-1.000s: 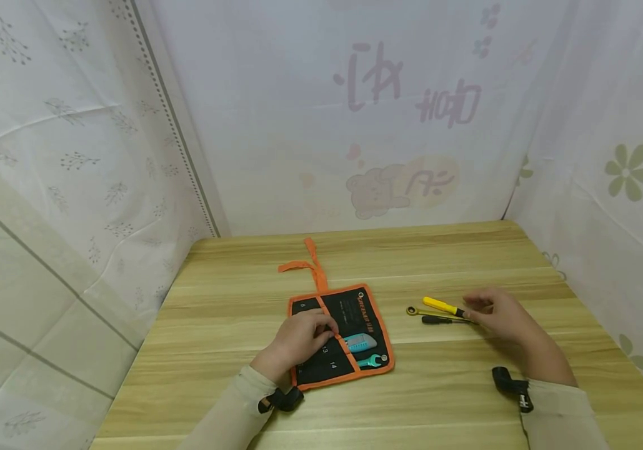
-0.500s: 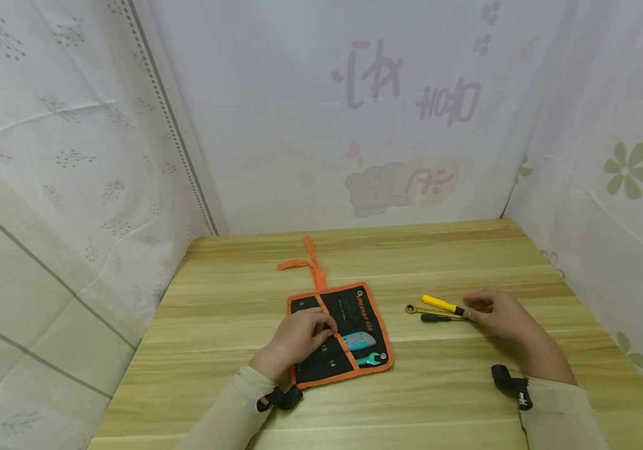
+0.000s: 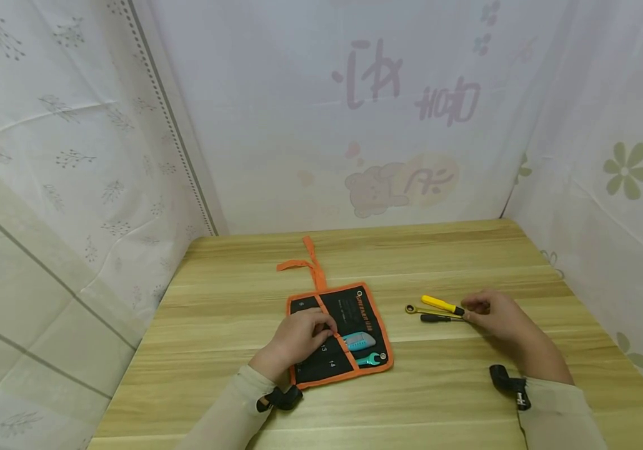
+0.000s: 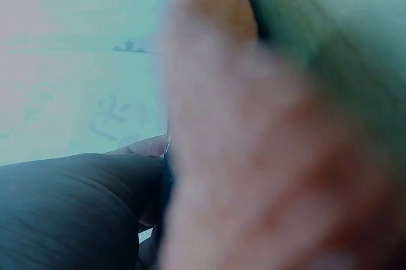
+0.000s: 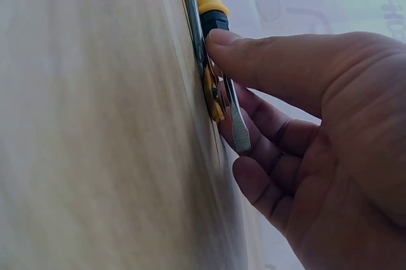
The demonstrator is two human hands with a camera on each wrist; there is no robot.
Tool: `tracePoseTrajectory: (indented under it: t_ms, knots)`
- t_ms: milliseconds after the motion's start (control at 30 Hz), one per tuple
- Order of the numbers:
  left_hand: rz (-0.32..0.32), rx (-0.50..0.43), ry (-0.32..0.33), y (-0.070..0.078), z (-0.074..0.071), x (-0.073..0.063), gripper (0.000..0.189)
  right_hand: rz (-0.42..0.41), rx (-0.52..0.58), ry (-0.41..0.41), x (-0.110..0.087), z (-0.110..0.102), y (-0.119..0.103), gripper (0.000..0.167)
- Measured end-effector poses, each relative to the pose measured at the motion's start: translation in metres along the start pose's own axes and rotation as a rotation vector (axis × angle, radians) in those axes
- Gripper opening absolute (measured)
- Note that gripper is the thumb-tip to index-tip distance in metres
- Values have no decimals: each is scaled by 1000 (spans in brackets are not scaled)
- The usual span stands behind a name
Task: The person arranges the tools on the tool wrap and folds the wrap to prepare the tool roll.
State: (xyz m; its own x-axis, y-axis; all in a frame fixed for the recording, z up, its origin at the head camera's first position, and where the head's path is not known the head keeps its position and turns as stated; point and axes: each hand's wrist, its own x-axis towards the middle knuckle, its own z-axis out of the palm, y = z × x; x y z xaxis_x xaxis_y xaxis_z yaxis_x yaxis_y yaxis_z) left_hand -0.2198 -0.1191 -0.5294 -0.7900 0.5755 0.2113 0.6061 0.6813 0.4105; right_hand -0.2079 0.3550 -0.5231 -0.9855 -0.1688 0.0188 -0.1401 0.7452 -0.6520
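Observation:
A black tool pouch (image 3: pixel 349 312) with orange trim lies spread on the table, its pockets numbered. My left hand (image 3: pixel 301 334) rests over the pockets and pinches the orange pocket edge between thumb and fingers. From the pockets stick out a turquoise utility knife (image 3: pixel 359 341) and a green wrench (image 3: pixel 370 360). To the right, my right hand (image 3: pixel 495 315) pinches a yellow-handled flat screwdriver (image 3: pixel 439 304) by its shaft near the black collar. Beside it lie a gold ratchet wrench (image 3: pixel 411 309) and a black-handled screwdriver (image 3: pixel 433 318). The left wrist view is mostly filled by the blurred left hand (image 4: pixel 254 149).
Orange tie straps (image 3: pixel 315 269) stretch from the pouch toward the back of the wooden table (image 3: pixel 231 275). Patterned curtains (image 3: pixel 276 112) hang behind the table and on both sides. A small black camera (image 3: pixel 507 380) is strapped on the right wrist.
My right hand has shifted very slightly left at the yellow screwdriver. The left hand and the pouch stay in place.

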Motion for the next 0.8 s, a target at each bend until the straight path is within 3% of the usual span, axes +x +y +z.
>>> tracePoseTrajectory:
  t_ms: [267,800]
  knots:
    - [-4,-12,-5,0,-2,-1,8,12,4,-18,1,1,-3,26]
    - [0,-7,1,1,-1,0,10,8,-25,-15,2,2,-4,9]
